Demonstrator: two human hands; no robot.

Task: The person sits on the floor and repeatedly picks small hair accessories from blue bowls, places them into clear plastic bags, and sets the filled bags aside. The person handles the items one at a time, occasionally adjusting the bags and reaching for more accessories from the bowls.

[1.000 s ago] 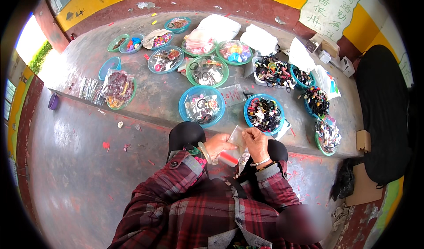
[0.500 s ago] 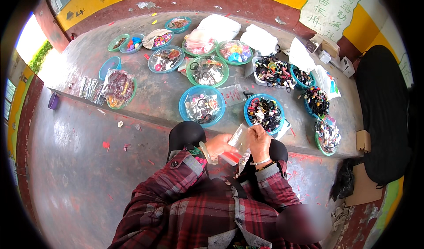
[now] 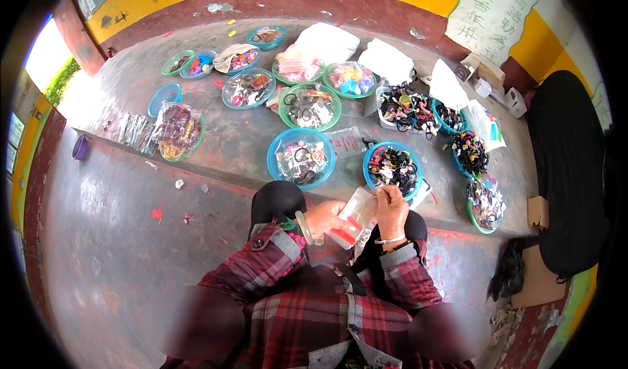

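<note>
My left hand (image 3: 325,218) grips a small clear plastic bag (image 3: 360,207) with a red band near its lower end. My right hand (image 3: 392,215) is at the bag's upper right edge, fingers pinched together; whether they hold the edge or something small is too fine to make out. Both hands are above my knees. Just beyond the right hand, a blue basin (image 3: 366,173) is filled with dark hair ties (image 3: 394,166). Farther left, another blue basin (image 3: 270,161) holds bagged hair accessories (image 3: 301,161).
On the raised concrete ledge (image 3: 229,133) stand several more basins, a square tub of hair ties (image 3: 409,104) and white sacks (image 3: 327,40). Bagged goods (image 3: 136,133) lie at left. A purple bucket (image 3: 80,148) is on the floor, a black padded object (image 3: 566,166) at right.
The bag tilts slightly more upright to the right and its red band shows more. My right hand has shifted a little rightward, fingertips still at the bag's edge.
</note>
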